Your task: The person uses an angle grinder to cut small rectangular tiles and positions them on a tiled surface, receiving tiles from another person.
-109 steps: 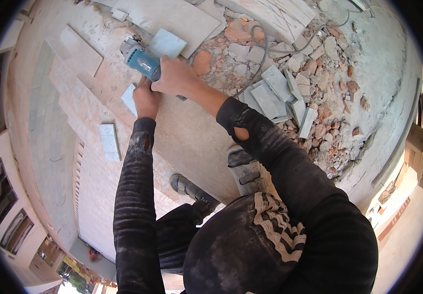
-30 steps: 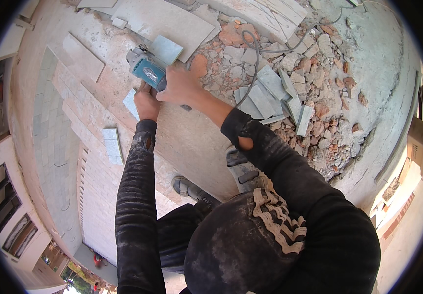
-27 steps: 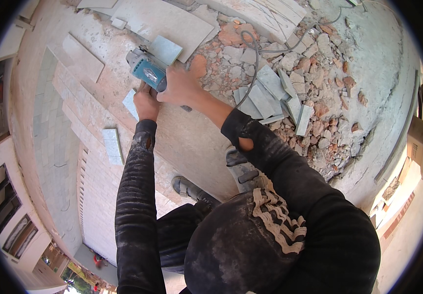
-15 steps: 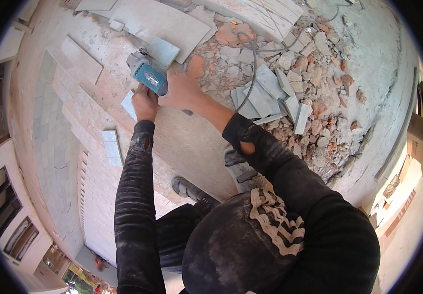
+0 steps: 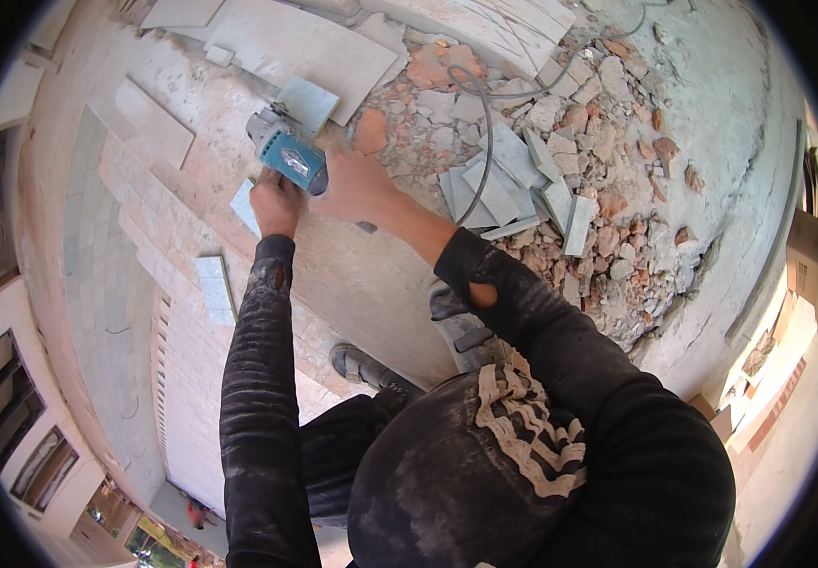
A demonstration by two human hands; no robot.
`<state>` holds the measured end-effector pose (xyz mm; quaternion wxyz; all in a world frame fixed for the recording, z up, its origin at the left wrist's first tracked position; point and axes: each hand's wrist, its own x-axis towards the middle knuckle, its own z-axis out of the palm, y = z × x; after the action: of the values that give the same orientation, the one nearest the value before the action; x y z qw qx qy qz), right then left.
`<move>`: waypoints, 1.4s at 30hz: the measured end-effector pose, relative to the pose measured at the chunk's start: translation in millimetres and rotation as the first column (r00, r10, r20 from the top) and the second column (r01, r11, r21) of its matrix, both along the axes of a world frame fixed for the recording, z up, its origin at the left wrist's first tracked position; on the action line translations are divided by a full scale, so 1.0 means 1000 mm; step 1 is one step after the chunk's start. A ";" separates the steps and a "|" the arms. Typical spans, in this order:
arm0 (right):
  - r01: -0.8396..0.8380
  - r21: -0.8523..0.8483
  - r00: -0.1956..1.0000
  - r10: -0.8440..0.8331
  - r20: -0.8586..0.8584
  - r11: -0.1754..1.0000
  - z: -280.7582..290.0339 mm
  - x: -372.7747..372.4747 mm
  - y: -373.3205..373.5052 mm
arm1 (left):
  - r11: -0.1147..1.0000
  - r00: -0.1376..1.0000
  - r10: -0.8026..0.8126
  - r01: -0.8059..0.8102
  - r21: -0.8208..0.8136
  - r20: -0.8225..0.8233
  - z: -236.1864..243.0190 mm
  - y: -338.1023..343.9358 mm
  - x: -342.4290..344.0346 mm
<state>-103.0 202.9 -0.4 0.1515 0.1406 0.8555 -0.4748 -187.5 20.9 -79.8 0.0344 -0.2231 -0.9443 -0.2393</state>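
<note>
A teal corded power cutter (image 5: 293, 158) with a grey metal head is tilted over the work surface in front of me. My right hand (image 5: 357, 189) is wrapped round its rear end. My left hand (image 5: 276, 204) is closed against the near side of its body, the fingertips partly hidden beneath it. Just beyond the head lies a pale green-grey tile (image 5: 309, 104). Another tile (image 5: 244, 206) lies left of my left hand, partly covered by it, and a third tile (image 5: 215, 290) is nearer to me. The blade cannot be made out.
Loose tiles (image 5: 513, 180) lie piled on the right, beside broken brick and mortar rubble (image 5: 617, 199). A grey cable (image 5: 490, 133) loops across the debris. Large pale slabs (image 5: 295, 47) lie at the far side, and another slab (image 5: 149, 123) at the left. My shoes (image 5: 362, 364) are close below.
The cutter has shifted slightly right and nearer to me, with both hands still on it. The whole view has moved a little; the tiles and rubble stay in place.
</note>
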 end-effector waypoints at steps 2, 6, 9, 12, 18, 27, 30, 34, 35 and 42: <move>0.003 0.006 1.000 -0.002 -0.031 1.000 -0.002 0.003 0.002 | 1.000 1.000 -0.005 0.005 0.013 0.002 -0.001 0.002 0.000; 0.003 -0.004 0.999 -0.003 -0.042 1.000 -0.002 0.009 0.004 | 0.999 1.000 -0.006 0.005 0.042 0.018 0.003 0.004 0.003; 0.010 -0.024 0.999 -0.011 -0.033 1.000 -0.002 0.011 0.004 | 0.999 1.000 -0.021 0.021 0.043 -0.002 0.007 0.004 0.003; -0.006 -0.015 1.000 0.006 -0.025 1.000 -0.003 0.014 0.005 | 0.999 1.000 -0.005 0.005 0.049 0.012 0.008 0.004 0.004; -0.003 0.005 1.000 0.004 -0.025 1.000 -0.008 0.019 0.006 | 0.998 1.000 -0.022 0.021 0.052 0.016 0.007 0.004 0.003; 0.010 0.011 0.999 -0.010 -0.045 1.000 -0.009 0.031 0.008 | 1.000 0.997 0.017 -0.017 -0.002 0.072 0.008 0.005 0.003; -0.002 0.008 1.000 0.003 -0.007 1.000 -0.003 0.036 0.010 | 0.999 0.995 0.051 -0.051 0.001 0.089 0.009 0.007 0.004; 0.006 0.021 1.000 -0.006 -0.009 1.000 0.003 0.040 0.010 | 0.998 0.992 0.062 -0.061 -0.014 0.111 0.008 0.005 0.003; 0.008 0.030 1.000 -0.007 -0.016 1.000 0.002 0.041 0.010 | 0.998 0.991 0.061 -0.060 -0.017 0.115 0.007 0.004 0.003; -0.001 0.007 1.000 0.001 0.019 1.000 0.002 0.045 0.014 | 0.999 0.991 0.052 -0.054 0.008 0.120 0.006 0.006 0.002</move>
<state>-57.6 217.2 1.9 0.1593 0.1449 0.8558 -0.4704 -185.9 26.5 -74.0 -0.0146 -0.1831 -0.9489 -0.2565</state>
